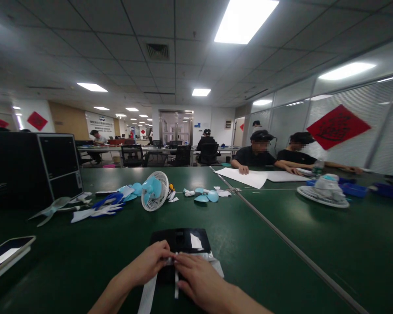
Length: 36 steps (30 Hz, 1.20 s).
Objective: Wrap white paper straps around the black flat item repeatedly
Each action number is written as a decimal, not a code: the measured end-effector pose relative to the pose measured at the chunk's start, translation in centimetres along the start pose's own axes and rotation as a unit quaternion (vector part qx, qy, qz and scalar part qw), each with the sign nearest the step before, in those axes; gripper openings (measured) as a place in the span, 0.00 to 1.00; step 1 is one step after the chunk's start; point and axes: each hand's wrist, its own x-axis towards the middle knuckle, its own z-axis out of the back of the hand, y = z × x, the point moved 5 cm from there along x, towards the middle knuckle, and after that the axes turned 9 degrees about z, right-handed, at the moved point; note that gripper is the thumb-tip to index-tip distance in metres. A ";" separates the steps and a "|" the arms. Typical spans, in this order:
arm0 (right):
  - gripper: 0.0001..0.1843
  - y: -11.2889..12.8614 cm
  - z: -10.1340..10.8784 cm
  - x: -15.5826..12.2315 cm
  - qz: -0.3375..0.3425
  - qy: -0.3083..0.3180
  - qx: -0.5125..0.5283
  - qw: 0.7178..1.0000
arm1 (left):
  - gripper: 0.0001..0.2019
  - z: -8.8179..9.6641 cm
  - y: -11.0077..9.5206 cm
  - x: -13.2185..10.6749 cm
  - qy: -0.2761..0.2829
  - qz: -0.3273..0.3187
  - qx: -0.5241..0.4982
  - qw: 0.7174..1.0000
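Observation:
On the green tabletop in front of me lies a flat, glossy black item (191, 237) whose kind I cannot make out. My left hand (150, 261) is closed over its near left part, fingertips pinched at the top of a narrow white strip (176, 285). Beside it my right hand (199, 272) rests flat, fingers stretched across the item's near half and their tips almost touching the left fingers. A wider white paper strip (147, 296) runs toward me under my left wrist. Crumpled silvery-white material (217, 265) shows past my right hand. My hands hide the item's middle.
A white fan grille with light-blue blades (154, 191), blue-and-white gloves (101, 207) and loose blue blades (206, 195) lie farther back. A black computer case (36, 168) and a phone-like device (8, 257) are left. Two people sit at right near white sheets (244, 176) and a wrapped fan part (327, 192).

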 end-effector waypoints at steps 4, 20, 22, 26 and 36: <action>0.22 -0.5 -0.5 0.1 -0.003 0.009 0.010 1.000 | 0.13 0.1 -0.1 -0.1 0.002 -0.002 -0.007 1.000; 0.15 -4.2 3.9 -2.2 -0.084 -0.006 0.044 0.995 | 0.10 0.6 1.5 -0.2 0.013 0.084 -0.046 0.995; 0.13 -5.1 4.1 -2.5 -0.097 -0.002 0.046 0.994 | 0.10 0.8 1.7 -0.3 0.019 0.096 -0.044 0.994; 0.10 -7.0 4.0 -3.2 -0.125 0.008 0.059 0.990 | 0.10 0.7 2.5 -0.1 0.023 0.107 -0.038 0.993; 0.11 -7.7 4.3 -3.5 -0.145 -0.001 0.091 0.985 | 0.12 1.4 3.0 -0.6 0.040 0.120 -0.044 0.991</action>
